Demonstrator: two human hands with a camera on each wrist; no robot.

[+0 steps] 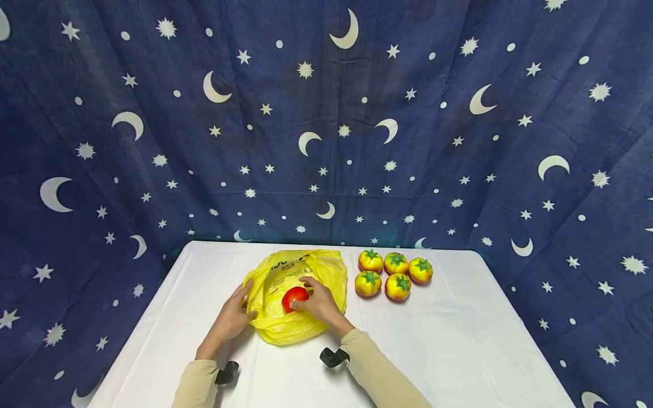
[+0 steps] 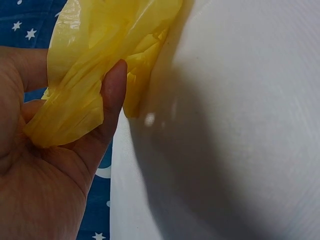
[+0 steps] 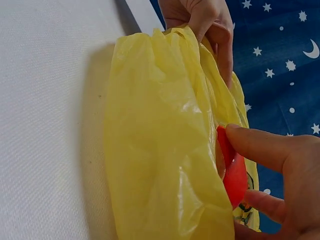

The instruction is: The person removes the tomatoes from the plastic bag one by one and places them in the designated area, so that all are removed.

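A yellow plastic bag (image 1: 329, 275) lies on the white-covered table with its mouth held wide. At its left rim my left hand (image 1: 232, 317) grips the bag; in the left wrist view the crumpled plastic (image 2: 75, 100) passes between thumb and fingers. My right hand (image 1: 321, 303) holds a shiny red tomato (image 1: 294, 298) between thumb and fingers, inside the bag's opening. The right wrist view shows the tomato (image 3: 235, 175) partly hidden behind the bag's near side (image 3: 155, 125). Its top cannot be seen.
Several yellow-and-red tomatoes with green leafy tops, one of them at the front (image 1: 398, 287), stand grouped right of the bag. A dark blue curtain (image 1: 285, 215) with moons and stars hangs behind the white table (image 1: 459, 340). Black wrist mounts (image 1: 334, 357) sit on both arms.
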